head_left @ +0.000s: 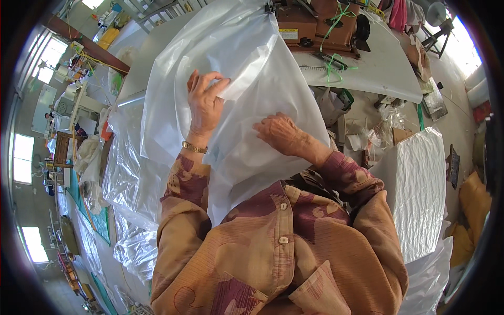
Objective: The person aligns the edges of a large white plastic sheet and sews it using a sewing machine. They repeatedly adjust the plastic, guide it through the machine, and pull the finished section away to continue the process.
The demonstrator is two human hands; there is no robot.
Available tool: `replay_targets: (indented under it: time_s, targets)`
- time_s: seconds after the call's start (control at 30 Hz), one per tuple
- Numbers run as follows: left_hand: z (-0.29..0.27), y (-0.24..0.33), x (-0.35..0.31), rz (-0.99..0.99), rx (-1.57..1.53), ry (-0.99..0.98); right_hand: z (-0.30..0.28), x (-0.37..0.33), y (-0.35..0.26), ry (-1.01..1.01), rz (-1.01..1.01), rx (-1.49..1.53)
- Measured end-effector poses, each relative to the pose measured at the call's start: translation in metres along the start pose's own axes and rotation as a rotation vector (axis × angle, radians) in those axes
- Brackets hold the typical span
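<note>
A white plastic sheet [244,113], possibly a bag, its contents unclear, lay across the tabletop [383,84] before me, reaching a brown machine [296,23]. My left hand [205,105] curved at a fold; my right hand [281,134] rested bent-fingered on the plastic. Whether either pinched it, I couldn't tell.

Tan shirt [236,236], maroon patterned cuffs [185,181], pale buttons [283,206], gold-toned wristband [194,147]

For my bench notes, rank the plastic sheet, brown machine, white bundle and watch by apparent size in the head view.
As seen, largest to smallest:
1. Plastic sheet
2. White bundle
3. Brown machine, partly cut off
4. Watch
</note>
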State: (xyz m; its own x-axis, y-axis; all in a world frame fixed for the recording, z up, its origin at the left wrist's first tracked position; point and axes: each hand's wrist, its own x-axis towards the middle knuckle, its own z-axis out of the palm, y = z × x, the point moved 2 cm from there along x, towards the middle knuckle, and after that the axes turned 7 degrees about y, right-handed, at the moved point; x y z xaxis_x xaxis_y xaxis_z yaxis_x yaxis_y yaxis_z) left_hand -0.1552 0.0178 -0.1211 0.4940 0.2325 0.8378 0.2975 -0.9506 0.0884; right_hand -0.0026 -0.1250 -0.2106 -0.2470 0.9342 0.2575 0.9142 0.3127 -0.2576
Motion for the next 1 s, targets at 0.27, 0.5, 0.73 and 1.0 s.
replay_targets:
  time_s: [0.27,0.5,0.73,1.0]
  targets:
    - [-0.001,0.011,0.020,-0.243,-0.114,0.039,-0.046,0.053,-0.020,0.205,-0.163,-0.117]
    - [-0.006,0.022,0.056,-0.069,-0.049,0.064,-0.052,0.075,-0.007,0.037,-0.005,-0.228]
    - [-0.004,0.015,0.032,-0.232,-0.149,-0.141,-0.028,0.034,-0.019,0.328,-0.190,0.239]
    - [0.012,0.013,0.009,-0.474,-0.292,-0.233,0.005,0.021,-0.013,0.694,0.611,1.200]
